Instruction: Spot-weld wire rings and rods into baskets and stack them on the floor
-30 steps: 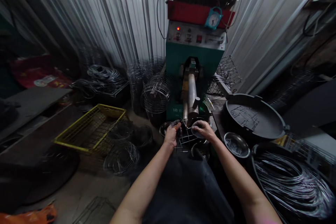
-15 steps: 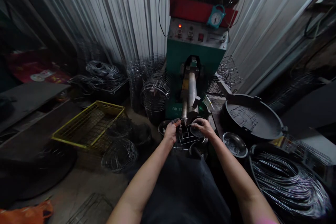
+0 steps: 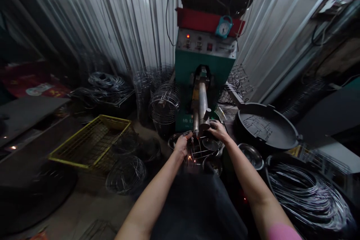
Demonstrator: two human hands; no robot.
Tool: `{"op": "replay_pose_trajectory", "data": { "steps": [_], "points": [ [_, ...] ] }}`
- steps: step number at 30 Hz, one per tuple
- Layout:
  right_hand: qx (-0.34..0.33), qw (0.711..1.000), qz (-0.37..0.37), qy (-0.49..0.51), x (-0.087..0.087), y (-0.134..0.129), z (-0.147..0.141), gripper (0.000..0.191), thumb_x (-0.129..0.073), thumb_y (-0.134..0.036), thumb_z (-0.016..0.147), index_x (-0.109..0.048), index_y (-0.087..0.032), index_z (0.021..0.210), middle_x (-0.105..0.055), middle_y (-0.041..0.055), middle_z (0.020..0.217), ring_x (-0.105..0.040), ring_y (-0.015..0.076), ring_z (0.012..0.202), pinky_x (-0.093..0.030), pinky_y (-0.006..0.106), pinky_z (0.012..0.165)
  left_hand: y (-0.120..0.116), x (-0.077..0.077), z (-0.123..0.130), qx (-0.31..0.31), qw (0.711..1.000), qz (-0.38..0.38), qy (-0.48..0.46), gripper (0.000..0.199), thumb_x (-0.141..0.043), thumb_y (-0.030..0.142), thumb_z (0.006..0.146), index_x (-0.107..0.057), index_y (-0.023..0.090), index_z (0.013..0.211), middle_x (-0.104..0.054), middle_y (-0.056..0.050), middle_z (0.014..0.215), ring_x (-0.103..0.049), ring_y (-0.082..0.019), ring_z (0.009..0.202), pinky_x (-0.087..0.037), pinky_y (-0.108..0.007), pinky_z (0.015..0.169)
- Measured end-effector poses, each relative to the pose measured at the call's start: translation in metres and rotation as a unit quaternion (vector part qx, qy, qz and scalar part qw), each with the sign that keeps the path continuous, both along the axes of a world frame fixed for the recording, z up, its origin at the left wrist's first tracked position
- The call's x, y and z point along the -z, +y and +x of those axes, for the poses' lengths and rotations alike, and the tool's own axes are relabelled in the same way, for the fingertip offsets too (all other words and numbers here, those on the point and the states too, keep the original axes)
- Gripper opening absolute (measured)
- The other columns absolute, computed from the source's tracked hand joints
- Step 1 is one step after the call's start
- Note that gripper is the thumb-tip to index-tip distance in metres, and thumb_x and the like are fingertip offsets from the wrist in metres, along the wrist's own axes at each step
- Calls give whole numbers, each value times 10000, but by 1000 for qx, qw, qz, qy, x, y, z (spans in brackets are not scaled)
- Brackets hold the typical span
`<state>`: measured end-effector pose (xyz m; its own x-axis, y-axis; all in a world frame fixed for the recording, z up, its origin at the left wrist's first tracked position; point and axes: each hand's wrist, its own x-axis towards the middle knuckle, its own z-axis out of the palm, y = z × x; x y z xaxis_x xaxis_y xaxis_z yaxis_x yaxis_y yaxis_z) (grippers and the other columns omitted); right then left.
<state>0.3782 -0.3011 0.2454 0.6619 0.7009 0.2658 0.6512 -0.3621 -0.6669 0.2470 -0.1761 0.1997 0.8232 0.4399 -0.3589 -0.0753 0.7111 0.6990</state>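
A green machine [image 3: 205,60] with a red light on its panel stands in front of me, and its metal arm [image 3: 203,99] reaches down toward my hands. Just left of the arm's tip, my left hand [image 3: 182,143] is closed on a wire frame [image 3: 199,153] that lies under the tip. My right hand [image 3: 218,130] is at the right of the tip, its fingers bent together; what they hold is hidden. Small orange sparks glow below the tip, around the wire frame. Metal bowls sit close beneath my hands.
Left of me are a yellow wire crate [image 3: 90,142], round wire baskets [image 3: 126,174] and stacked wire rings [image 3: 165,103]. On the right stand a large black pan [image 3: 267,125], a metal bowl [image 3: 251,156] and a tub of wire rings [image 3: 309,195].
Sparks have appeared under the arm's tip. My right hand has moved up beside the tip, away from the small round dish. The view has shifted slightly, showing more above the machine.
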Motion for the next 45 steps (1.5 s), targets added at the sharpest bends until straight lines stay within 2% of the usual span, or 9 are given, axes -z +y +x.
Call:
{"op": "replay_pose_trajectory", "data": {
  "steps": [2, 5, 8, 11, 16, 24, 30, 45],
  "points": [
    [-20, 998, -47, 26, -3, 6, 7, 207, -639, -287, 640, -660, -189, 821, -634, 41, 886, -561, 191, 860, -430, 289, 749, -2, -2, -4, 7, 1000, 11, -14, 302, -743, 279, 499, -569, 136, 700, -498, 48, 490, -434, -58, 389, -347, -193, 409],
    [-56, 991, -93, 81, -2, 8, 8, 184, -607, -321, 665, -658, -169, 754, -642, 19, 738, -576, 173, 730, -438, 265, 652, -8, 0, -14, 0, 998, 36, -43, 388, -742, 280, 512, -585, 147, 841, -535, 41, 553, -463, -69, 423, -360, -196, 415],
    [-55, 991, -89, 89, 2, -3, 2, 233, -584, -384, 681, -641, -158, 698, -613, -1, 648, -556, 149, 655, -415, 239, 587, -14, 7, -27, -3, 997, 40, -69, 478, -737, 288, 530, -564, 159, 956, -555, 36, 605, -481, -75, 452, -366, -195, 423],
    [-37, 992, -74, 92, 6, -19, -8, 278, -572, -425, 685, -608, -151, 657, -569, -13, 594, -522, 127, 602, -388, 224, 552, -20, 17, -36, -8, 997, 34, -72, 498, -739, 294, 533, -562, 160, 979, -535, 47, 588, -457, -61, 441, -359, -188, 424],
    [-56, 995, -31, 70, 18, -31, -25, 261, -592, -416, 684, -581, -157, 651, -547, -12, 628, -506, 119, 618, -380, 219, 568, -28, 25, -40, -32, 996, 50, -64, 482, -732, 291, 552, -568, 170, 990, -528, 53, 593, -451, -55, 458, -350, -177, 425],
    [-57, 997, 34, 26, 24, -28, -39, 238, -607, -397, 697, -567, -172, 633, -550, -3, 647, -511, 124, 630, -376, 237, 599, -33, 15, -41, -49, 993, 84, -71, 447, -729, 258, 563, -582, 181, 978, -502, 55, 575, -456, -65, 489, -362, -179, 443],
    [-49, 998, 32, 15, 23, -26, -39, 245, -613, -407, 692, -570, -173, 634, -556, -1, 646, -513, 130, 635, -374, 244, 606, -36, 13, -40, -74, 992, 81, -63, 445, -729, 263, 551, -584, 169, 961, -510, 51, 583, -445, -60, 478, -346, -175, 430],
    [-31, 999, 17, 1, 17, -17, -28, 243, -599, -402, 700, -568, -175, 620, -570, 0, 649, -517, 124, 629, -374, 233, 591, -32, 12, -25, -81, 992, 60, -80, 406, -731, 286, 551, -594, 163, 913, -566, 31, 651, -455, -54, 468, -334, -176, 415]
  ]
}}
